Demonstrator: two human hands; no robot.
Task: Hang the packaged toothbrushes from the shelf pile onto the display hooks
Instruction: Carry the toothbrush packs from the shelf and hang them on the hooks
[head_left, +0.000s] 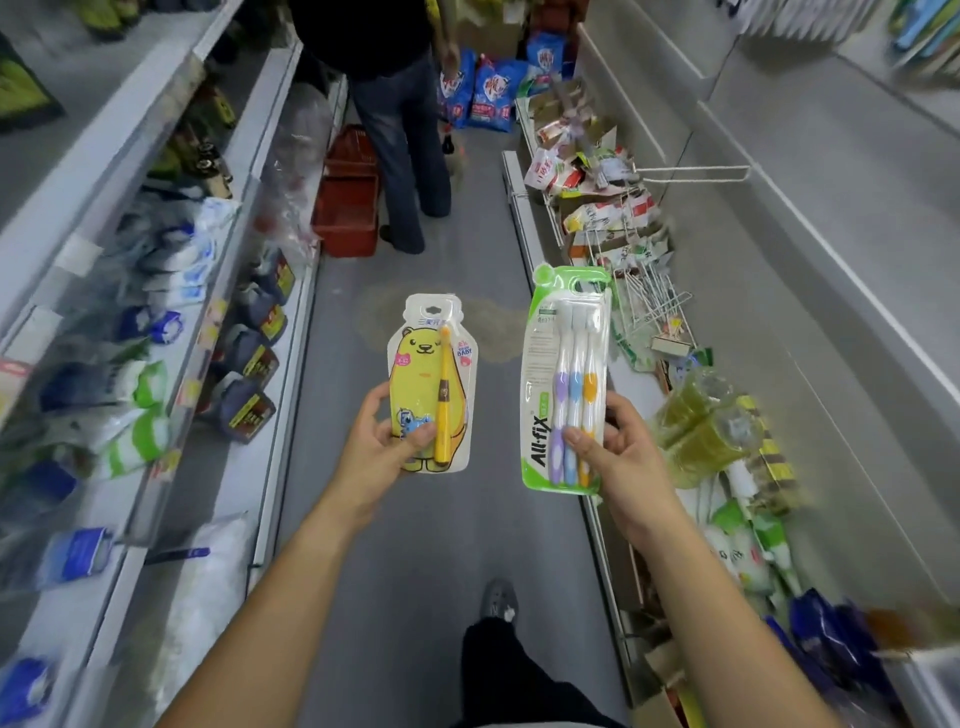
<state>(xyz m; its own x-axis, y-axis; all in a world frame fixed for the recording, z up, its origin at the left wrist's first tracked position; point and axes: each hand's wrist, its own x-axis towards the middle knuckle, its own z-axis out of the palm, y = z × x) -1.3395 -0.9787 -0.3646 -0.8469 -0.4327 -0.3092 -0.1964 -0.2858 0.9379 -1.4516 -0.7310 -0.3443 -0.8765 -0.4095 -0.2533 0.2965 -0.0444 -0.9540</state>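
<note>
My left hand (382, 447) grips the lower end of a yellow bear-shaped pack (431, 374) with one yellow child's toothbrush. My right hand (621, 452) holds a green-edged All-fix pack (563, 379) of three toothbrushes, purple, blue and orange, by its lower right side. Both packs stand upright over the aisle floor. On the right shelf lies a pile of packaged toothbrushes (587, 171). A long wire display hook (696, 172) sticks out from the right wall above the pile. Loose white wire hooks (644, 296) lie on the shelf.
A person in jeans (400, 150) stands ahead in the narrow aisle beside stacked red baskets (348, 202). Blue bags (488, 93) sit on the floor at the far end. Shelves of goods line the left. Bottles of yellow liquid (701, 426) lie on the right shelf.
</note>
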